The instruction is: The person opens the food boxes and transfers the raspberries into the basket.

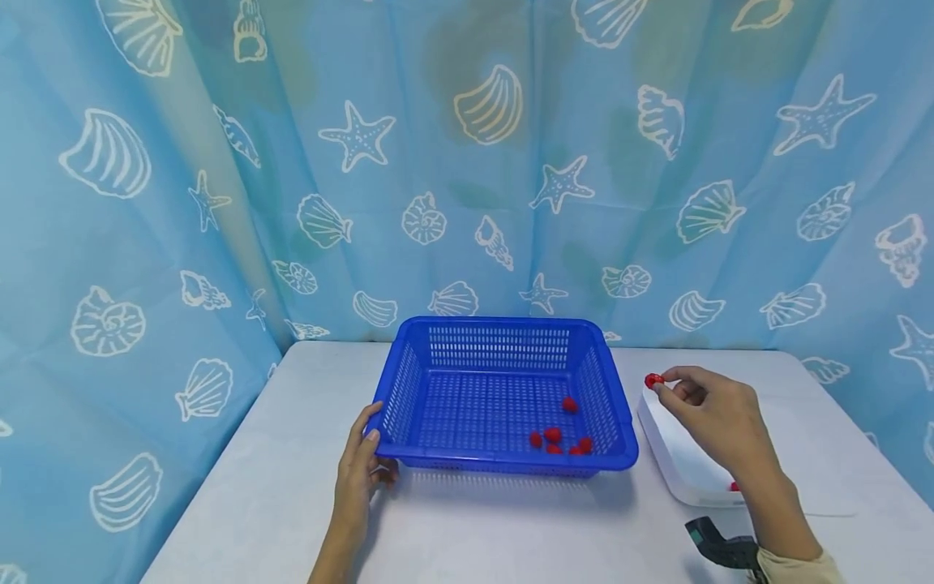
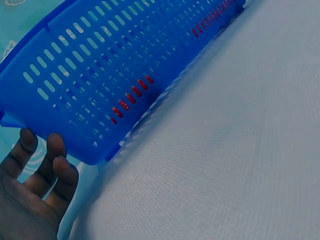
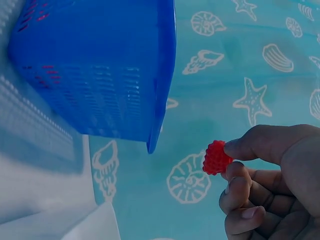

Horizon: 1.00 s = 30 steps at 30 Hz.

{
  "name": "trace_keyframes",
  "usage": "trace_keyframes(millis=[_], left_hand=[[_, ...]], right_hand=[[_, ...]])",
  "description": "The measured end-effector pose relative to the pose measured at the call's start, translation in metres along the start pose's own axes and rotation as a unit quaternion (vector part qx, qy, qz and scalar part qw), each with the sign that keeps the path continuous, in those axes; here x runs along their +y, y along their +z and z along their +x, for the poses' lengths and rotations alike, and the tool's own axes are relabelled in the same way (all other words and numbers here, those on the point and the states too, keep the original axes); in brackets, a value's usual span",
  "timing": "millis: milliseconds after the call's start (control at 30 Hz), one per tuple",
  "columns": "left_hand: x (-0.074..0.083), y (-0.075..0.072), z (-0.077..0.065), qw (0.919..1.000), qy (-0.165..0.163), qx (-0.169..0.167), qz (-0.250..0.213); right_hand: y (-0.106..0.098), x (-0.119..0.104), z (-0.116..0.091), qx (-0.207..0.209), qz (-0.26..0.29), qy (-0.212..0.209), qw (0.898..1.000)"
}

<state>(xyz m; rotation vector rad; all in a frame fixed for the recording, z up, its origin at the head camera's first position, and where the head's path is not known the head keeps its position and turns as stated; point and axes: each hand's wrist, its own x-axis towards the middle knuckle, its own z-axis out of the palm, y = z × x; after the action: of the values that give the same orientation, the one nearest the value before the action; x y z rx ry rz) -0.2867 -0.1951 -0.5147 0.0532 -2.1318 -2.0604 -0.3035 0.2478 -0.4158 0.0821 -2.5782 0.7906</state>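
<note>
A blue plastic basket (image 1: 511, 459) with slotted walls stands on the table, several red raspberries (image 1: 553, 435) lying in its front right part. My left hand (image 1: 356, 464) grips the basket's front left corner, thumb at the rim; in the left wrist view its curled fingers (image 2: 66, 172) show beside the corner. Between thumb and fingertips, my right hand (image 1: 718, 414) pinches one raspberry (image 3: 217, 158) with a bumpy surface. That hand is above a white tray (image 1: 659, 454), right of the basket. Another raspberry (image 1: 734, 487) shows in the tray, partly hidden by my forearm.
The white table (image 1: 467, 535) has its back edge against a blue curtain (image 1: 438, 170) printed with shells and starfish. A black strapped device (image 1: 718, 545) is on my right wrist, near the tray's front edge.
</note>
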Motion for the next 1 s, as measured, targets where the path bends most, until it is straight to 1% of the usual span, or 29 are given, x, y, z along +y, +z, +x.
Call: trace_keyframes(millis=[67, 200, 333, 433, 633, 767, 1000], left_hand=[[0.000, 0.000, 0.001, 1.0000, 0.002, 0.002, -0.004], [-0.001, -0.002, 0.001, 1.0000, -0.004, 0.002, -0.002], [-0.001, -0.001, 0.002, 1.0000, -0.006, 0.000, -0.001], [0.000, -0.001, 0.002, 1.0000, -0.001, -0.001, -0.002], [0.002, -0.001, 0.002, 1.0000, 0.005, 0.001, -0.001], [0.003, -0.001, 0.001, 1.0000, 0.005, -0.002, -0.003], [0.004, 0.000, 0.000, 0.9999, 0.008, -0.005, -0.008]], right_hand=[[0.000, -0.002, 0.000, 0.001, 0.007, -0.009, 1.000], [0.002, -0.007, -0.002, 0.001, 0.013, -0.022, 1.000], [0.003, -0.011, -0.003, 0.002, 0.012, -0.027, 1.000], [0.003, -0.014, -0.003, 0.005, 0.014, -0.031, 0.999], [0.006, -0.019, -0.005, 0.011, 0.023, -0.056, 0.998], [0.008, -0.021, -0.005, 0.003, 0.022, -0.057, 0.998], [0.014, -0.028, -0.007, -0.024, 0.025, -0.053, 0.998]])
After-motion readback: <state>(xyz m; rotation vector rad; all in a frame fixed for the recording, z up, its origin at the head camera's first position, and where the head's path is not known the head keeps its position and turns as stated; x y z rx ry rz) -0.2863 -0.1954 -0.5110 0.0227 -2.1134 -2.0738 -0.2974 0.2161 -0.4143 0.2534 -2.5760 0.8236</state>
